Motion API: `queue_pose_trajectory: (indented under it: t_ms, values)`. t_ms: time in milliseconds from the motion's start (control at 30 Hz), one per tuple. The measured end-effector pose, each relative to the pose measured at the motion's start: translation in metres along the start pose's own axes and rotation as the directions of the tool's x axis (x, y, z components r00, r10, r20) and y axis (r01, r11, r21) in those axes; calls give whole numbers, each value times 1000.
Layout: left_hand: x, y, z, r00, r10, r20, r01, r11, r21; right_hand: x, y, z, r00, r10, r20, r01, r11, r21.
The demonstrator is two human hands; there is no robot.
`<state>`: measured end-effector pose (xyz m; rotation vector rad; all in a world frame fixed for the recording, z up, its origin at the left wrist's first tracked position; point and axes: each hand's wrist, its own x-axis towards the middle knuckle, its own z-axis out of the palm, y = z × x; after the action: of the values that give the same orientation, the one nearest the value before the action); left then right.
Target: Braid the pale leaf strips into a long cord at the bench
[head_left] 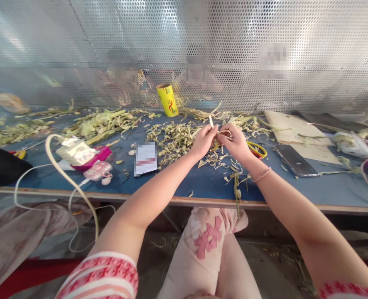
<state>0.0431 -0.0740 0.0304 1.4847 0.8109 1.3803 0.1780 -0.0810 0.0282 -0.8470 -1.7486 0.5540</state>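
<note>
Both hands meet over the middle of the blue table. My left hand [204,140] has its fingers pinched around a pale plant strip [211,121] that sticks up above the fingertips. My right hand [235,143], beside it, is closed on a thin curled strip [226,133]. Under and around the hands lies a loose heap of greenish plant scraps [179,143]. Scissors with yellow handles [258,148] rest just right of my right hand, their blades hidden.
A yellow tube [168,100] stands at the back by the perforated metal panel [227,54]. A lit phone [145,158], cables and a power adapter [78,153] lie left. A dark phone [296,160] and brown paper [299,131] lie right. The table's front edge [202,202] crosses below.
</note>
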Motion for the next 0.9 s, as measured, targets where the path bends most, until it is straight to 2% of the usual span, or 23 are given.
queue_pose_trajectory:
  t_ms: [133, 367, 633, 900]
  values:
    - [-4, 6, 1, 992, -77, 98, 85, 993, -85, 0, -2, -1, 999, 43, -2, -42, 991, 123]
    - [-3, 6, 0, 997, -26, 77, 31, 997, -70, 1, -2, 0, 999, 37, 21, -41, 982, 186]
    - [0, 6, -3, 989, -20, 145, 35, 994, -102, 2, -2, -2, 998, 37, 59, -53, 957, 284]
    - [0, 6, -1, 992, -46, 116, 56, 994, -90, 4, 0, -3, 995, 94, 43, -103, 937, 335]
